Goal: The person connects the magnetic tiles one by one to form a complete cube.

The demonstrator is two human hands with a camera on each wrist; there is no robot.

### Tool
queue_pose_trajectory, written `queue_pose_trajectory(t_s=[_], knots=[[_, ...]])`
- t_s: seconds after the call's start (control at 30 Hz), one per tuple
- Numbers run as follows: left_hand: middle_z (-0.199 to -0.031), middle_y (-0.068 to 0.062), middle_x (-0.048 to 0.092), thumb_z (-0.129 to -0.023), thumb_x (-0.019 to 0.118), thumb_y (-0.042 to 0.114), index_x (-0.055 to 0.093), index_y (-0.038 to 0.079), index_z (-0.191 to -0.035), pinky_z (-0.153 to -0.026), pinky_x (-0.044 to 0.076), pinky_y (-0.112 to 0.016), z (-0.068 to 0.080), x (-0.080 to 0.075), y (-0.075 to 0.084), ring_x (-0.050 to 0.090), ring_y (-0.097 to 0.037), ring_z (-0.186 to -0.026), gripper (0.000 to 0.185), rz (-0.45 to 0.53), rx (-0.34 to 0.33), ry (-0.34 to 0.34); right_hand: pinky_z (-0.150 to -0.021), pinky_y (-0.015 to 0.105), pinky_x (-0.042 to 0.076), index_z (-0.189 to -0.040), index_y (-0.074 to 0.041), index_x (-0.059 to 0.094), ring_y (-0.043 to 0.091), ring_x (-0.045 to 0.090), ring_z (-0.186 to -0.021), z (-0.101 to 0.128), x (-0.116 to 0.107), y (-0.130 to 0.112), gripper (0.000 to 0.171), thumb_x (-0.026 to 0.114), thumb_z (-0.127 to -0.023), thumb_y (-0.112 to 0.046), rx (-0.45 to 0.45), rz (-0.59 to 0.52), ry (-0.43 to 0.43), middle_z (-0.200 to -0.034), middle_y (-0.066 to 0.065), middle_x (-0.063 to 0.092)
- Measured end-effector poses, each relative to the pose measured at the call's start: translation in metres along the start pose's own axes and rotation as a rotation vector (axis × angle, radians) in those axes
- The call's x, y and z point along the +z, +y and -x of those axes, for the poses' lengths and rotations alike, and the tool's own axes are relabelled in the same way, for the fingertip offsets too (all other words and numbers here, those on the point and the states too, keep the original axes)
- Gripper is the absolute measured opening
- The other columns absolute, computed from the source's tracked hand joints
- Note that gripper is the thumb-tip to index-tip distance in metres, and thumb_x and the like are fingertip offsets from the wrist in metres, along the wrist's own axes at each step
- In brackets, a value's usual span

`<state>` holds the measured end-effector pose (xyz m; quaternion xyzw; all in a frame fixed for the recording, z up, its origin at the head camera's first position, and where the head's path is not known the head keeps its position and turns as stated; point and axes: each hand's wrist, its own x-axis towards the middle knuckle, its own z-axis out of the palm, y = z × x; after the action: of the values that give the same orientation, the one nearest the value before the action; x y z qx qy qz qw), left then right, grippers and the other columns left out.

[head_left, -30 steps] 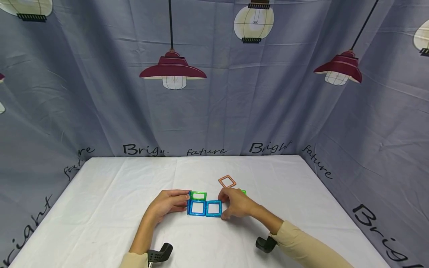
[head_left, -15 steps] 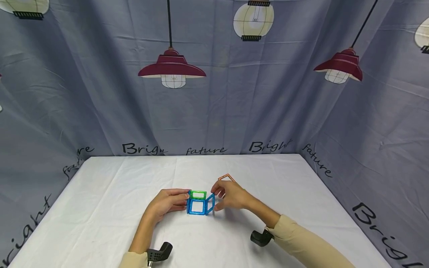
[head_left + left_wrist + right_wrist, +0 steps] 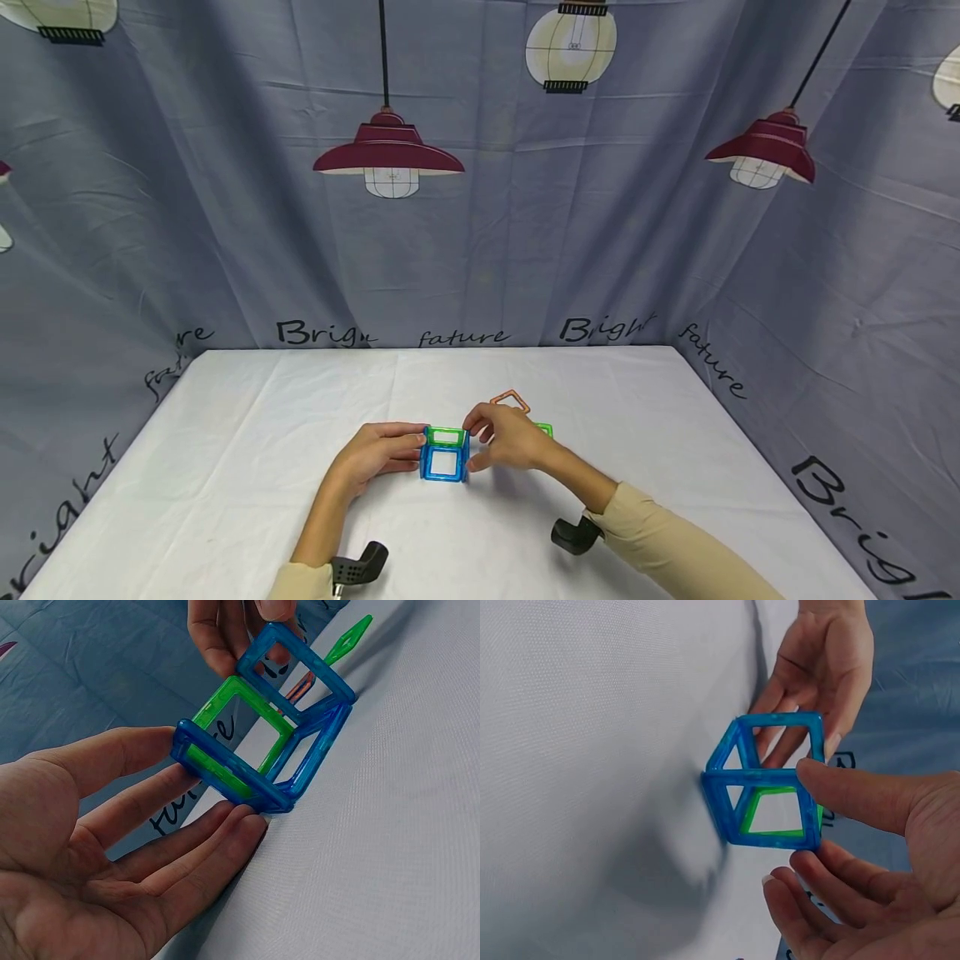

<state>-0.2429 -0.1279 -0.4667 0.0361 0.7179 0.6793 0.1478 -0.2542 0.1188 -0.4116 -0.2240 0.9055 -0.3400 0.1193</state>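
Observation:
A small open box of square magnetic frames (image 3: 444, 477) stands mid-table: blue sides and a green back tile (image 3: 444, 430). My left hand (image 3: 378, 457) rests with straight fingers against the left blue tile (image 3: 217, 769), thumb at its top corner. My right hand (image 3: 506, 440) holds the upright right blue tile (image 3: 315, 675) between its thumb on the top edge and its curved fingers below. In the right wrist view the thumb (image 3: 847, 795) presses on that tile (image 3: 757, 776), with the green tile (image 3: 751, 812) behind.
An orange square frame (image 3: 501, 396) and a loose green frame (image 3: 546, 430) lie just beyond my right hand. A white cloth (image 3: 262, 433) covers the table, and a grey printed curtain (image 3: 480, 250) surrounds it. Black wrist mounts (image 3: 360, 567) show near the front edge.
The right blue tile lay flat on the cloth a second ago. My right hand has swung it up to stand against the other tiles. My left hand has stayed put.

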Motion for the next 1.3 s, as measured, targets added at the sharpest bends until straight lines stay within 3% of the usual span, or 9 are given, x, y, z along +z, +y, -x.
queue_pose_trajectory(t_s=[0.83, 1.3], knots=[[-0.12, -0.022, 0.071, -0.097, 0.07, 0.022, 0.064, -0.006, -0.131, -0.089, 0.061, -0.042, -0.0023, -0.0018, -0.0024, 0.073, -0.026, -0.101, 0.045, 0.006, -0.01, -0.005, -0.08, 0.036, 0.053, -0.118, -0.01, 0.069, 0.023, 0.065, -0.098, 0.0022, 0.0029, 0.0065, 0.046, 0.089, -0.076, -0.018, -0.105, 0.057, 0.027, -0.113, 0.005, 0.072], [-0.121, -0.024, 0.07, -0.097, 0.069, 0.021, 0.062, -0.008, -0.133, -0.088, 0.061, -0.043, -0.0021, -0.0021, -0.0028, 0.073, -0.028, -0.102, 0.046, 0.007, 0.003, -0.015, -0.078, 0.035, 0.054, -0.12, -0.012, 0.072, 0.024, 0.065, -0.098, 0.0026, 0.0025, 0.0078, 0.045, 0.087, -0.078, -0.016, -0.111, 0.041, 0.009, -0.115, 0.008, 0.072]])
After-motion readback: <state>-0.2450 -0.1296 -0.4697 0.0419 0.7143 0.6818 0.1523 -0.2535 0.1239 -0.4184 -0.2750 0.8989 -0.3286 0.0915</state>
